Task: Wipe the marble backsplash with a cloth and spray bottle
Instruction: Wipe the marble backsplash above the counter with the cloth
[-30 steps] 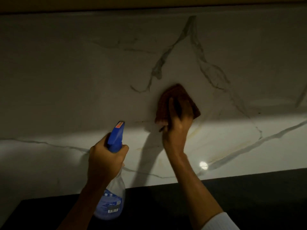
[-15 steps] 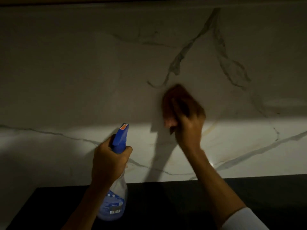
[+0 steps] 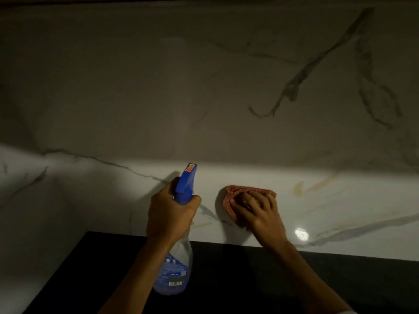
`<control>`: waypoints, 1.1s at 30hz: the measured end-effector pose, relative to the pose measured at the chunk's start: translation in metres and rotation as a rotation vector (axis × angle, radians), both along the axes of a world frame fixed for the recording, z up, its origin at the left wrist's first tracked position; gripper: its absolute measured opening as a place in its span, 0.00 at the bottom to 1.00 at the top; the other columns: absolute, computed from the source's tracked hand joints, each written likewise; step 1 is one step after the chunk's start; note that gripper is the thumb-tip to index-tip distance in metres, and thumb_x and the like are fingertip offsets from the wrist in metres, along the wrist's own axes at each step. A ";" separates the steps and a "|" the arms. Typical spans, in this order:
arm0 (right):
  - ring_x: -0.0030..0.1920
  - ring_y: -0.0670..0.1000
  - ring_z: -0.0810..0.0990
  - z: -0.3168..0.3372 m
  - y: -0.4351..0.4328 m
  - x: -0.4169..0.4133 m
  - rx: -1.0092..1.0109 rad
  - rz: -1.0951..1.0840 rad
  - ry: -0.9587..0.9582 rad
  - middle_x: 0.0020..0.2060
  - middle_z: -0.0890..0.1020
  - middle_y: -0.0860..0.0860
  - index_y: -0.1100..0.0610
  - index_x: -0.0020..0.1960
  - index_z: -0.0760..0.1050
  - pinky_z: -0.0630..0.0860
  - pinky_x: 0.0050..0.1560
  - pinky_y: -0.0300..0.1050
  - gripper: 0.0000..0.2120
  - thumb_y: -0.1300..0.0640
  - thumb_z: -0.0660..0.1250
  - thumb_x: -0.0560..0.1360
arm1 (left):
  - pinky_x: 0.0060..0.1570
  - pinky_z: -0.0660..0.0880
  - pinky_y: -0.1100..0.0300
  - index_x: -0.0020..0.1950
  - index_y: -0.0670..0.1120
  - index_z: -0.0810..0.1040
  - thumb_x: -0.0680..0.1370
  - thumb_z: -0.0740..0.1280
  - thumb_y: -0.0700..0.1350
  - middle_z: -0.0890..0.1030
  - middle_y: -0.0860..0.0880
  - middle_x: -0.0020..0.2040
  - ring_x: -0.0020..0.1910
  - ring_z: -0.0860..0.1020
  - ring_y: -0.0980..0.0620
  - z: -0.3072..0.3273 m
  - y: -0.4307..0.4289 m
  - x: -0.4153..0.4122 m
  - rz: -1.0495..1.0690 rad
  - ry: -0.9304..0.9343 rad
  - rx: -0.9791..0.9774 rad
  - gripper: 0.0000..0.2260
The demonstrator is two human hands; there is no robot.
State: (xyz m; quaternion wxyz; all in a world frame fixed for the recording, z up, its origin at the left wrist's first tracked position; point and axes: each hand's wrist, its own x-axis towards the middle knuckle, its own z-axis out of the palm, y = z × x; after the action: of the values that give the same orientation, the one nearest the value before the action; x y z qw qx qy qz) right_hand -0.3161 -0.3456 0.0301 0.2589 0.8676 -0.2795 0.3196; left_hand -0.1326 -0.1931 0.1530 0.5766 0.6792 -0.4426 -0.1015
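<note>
Half the marble backsplash (image 3: 204, 98) lies shadowed above a black counter (image 3: 226, 279).

surface: black tabletop (image 3: 226, 279) | spot: below both hands, under marble wall | on it: nothing seen resting directly | lighting: v. dark, details can't be made out

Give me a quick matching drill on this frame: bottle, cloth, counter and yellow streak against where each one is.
Things:
1. bottle
2. cloth
3. counter
4. yellow streak

Places:
A. on the backsplash, right of the cloth
B. gripped in the left hand
C. dark, along the foot of the backsplash
D. pressed to the marble under the right hand

Pairs: 1-B, 2-D, 3-C, 4-A
</note>
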 end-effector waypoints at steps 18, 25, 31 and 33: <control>0.67 0.40 0.62 0.006 0.024 0.014 0.324 -0.166 -0.658 0.63 0.64 0.43 0.34 0.57 0.71 0.70 0.67 0.53 0.13 0.43 0.68 0.74 | 0.34 0.77 0.53 0.36 0.48 0.74 0.69 0.72 0.41 0.77 0.46 0.29 0.27 0.75 0.47 -0.031 -0.003 -0.008 -0.083 -0.045 0.211 0.08; 0.60 0.60 0.72 -0.049 0.033 0.021 0.456 -0.115 -0.106 0.61 0.75 0.54 0.49 0.63 0.74 0.73 0.57 0.59 0.39 0.51 0.84 0.55 | 0.38 0.79 0.52 0.38 0.50 0.75 0.70 0.71 0.41 0.80 0.43 0.33 0.30 0.78 0.44 -0.042 0.000 -0.003 -0.042 0.001 0.244 0.06; 0.64 0.60 0.66 -0.043 0.041 0.021 0.562 -0.264 -0.781 0.65 0.73 0.58 0.56 0.66 0.73 0.73 0.60 0.61 0.32 0.65 0.77 0.64 | 0.32 0.72 0.62 0.37 0.44 0.74 0.71 0.68 0.36 0.77 0.46 0.29 0.23 0.74 0.57 -0.048 0.022 0.040 -0.022 0.022 0.275 0.05; 0.66 0.60 0.64 -0.040 0.042 0.032 0.631 -0.312 -0.958 0.66 0.70 0.58 0.57 0.67 0.71 0.70 0.64 0.59 0.33 0.70 0.75 0.65 | 0.32 0.71 0.62 0.35 0.45 0.72 0.71 0.69 0.35 0.76 0.47 0.27 0.22 0.74 0.58 -0.048 0.032 0.053 0.003 0.024 0.262 0.09</control>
State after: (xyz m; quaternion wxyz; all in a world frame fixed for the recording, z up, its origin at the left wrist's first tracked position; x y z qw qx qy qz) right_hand -0.2839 -0.3039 -0.0101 -0.1224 0.6103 -0.5710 0.5352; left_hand -0.0798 -0.1613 0.1051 0.4886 0.7479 -0.4177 -0.1657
